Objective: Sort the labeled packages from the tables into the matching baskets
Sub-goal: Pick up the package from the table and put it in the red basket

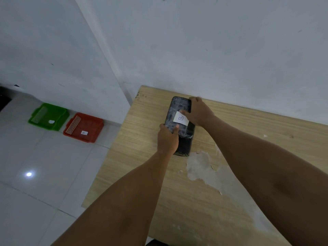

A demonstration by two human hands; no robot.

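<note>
A black plastic-wrapped package (177, 110) lies on the wooden table (142, 157) near the wall, with a white label reading "B" (181, 118) on top. My left hand (167, 139) grips its near left side, thumb on top. My right hand (198, 111) holds its far right edge, fingers curled over the far end. On the floor to the left stand a green basket (58, 112) and a red basket (95, 125), each with a small white label inside that is too small to read.
The table stands against a white wall, its left edge next to a tiled floor (44, 174). Torn white patches (200, 167) mark the tabletop near the package. The baskets sit along the left wall, apart from the table.
</note>
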